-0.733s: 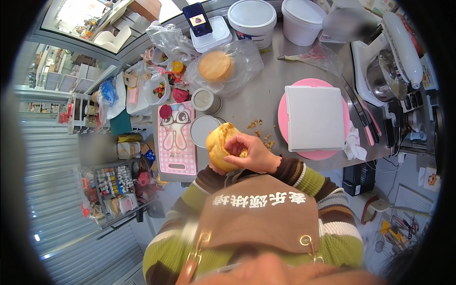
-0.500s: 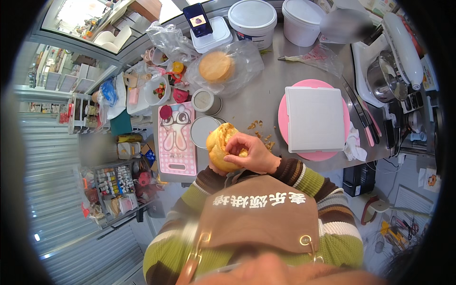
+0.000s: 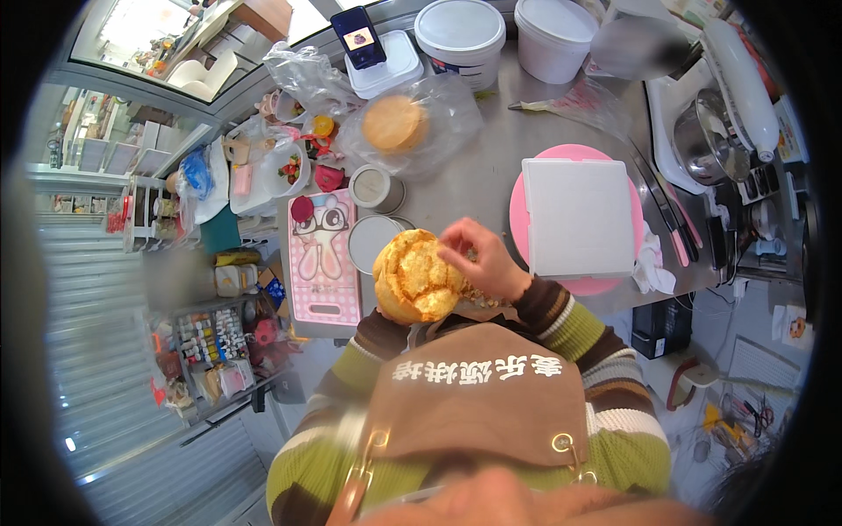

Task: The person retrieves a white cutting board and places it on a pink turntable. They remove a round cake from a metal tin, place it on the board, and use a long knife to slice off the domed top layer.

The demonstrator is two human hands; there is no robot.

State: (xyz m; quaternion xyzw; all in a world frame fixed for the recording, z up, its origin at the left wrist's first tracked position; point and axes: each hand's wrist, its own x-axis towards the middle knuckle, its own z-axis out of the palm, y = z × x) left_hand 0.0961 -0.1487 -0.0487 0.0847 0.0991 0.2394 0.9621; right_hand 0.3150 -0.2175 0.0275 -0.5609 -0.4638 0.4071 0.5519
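A round golden sponge cake [image 3: 419, 276] is held up in front of my apron, its rough, peeled-looking face turned toward me. My left hand supports it from below and behind; the cake hides its fingers, and only the left sleeve [image 3: 377, 333] shows. At the cake's upper right edge is my right hand [image 3: 484, 261], its fingers bent and drawn together. Whatever lies between those fingertips is too small to make out. Brown crumbs [image 3: 481, 298] are scattered on the metal table beneath the right hand.
Left of the cake are a pink rabbit-print board [image 3: 323, 285] and round tins [image 3: 373, 243]. To the right, a white square board [image 3: 581, 219] rests on a pink turntable [image 3: 517, 210]. Behind stand bagged sponge layers [image 3: 395, 123], white tubs [image 3: 460, 39], a piping bag [image 3: 583, 105] and a stand mixer [image 3: 737, 88].
My right hand has moved off the cake's torn face to its right edge. The cake has turned so its rough face shows more fully, and my left hand has gone out of sight beneath it.
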